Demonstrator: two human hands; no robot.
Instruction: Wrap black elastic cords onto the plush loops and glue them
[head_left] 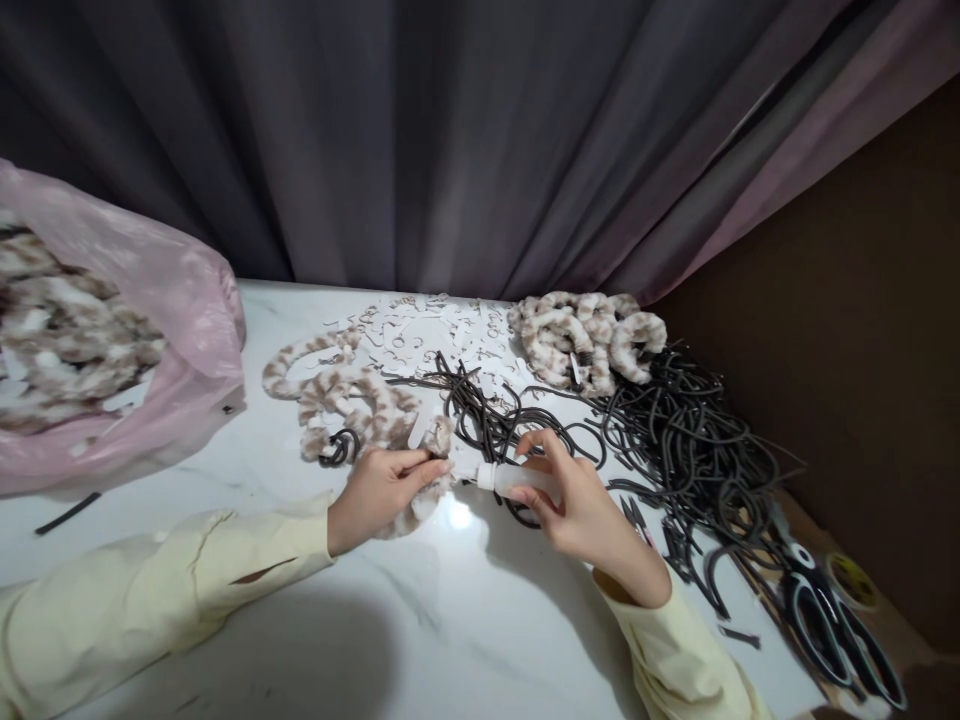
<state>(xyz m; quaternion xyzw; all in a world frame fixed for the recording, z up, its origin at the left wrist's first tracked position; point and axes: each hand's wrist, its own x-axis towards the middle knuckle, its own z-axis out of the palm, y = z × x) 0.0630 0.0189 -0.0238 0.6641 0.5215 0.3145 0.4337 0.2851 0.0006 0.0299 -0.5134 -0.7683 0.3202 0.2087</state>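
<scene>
My left hand [379, 490] grips a curved piece covered in brown-and-white fuzzy fabric [429, 470], pinching its end near the table's middle. In my right hand [581, 500] lies a small white glue bottle [514, 480], held sideways with its nozzle pointing left at the end of the fuzzy piece. Both hands rest low over the white marble table [420, 620].
A pink plastic bag [142, 330] full of fuzzy pieces lies at left. More fuzzy bands [345, 395] and a pile of them [585, 335] lie beyond my hands, with white paper cut-outs [427, 335]. Black bands [690, 440] sprawl at right; black scissors [832, 620] lie near the right edge.
</scene>
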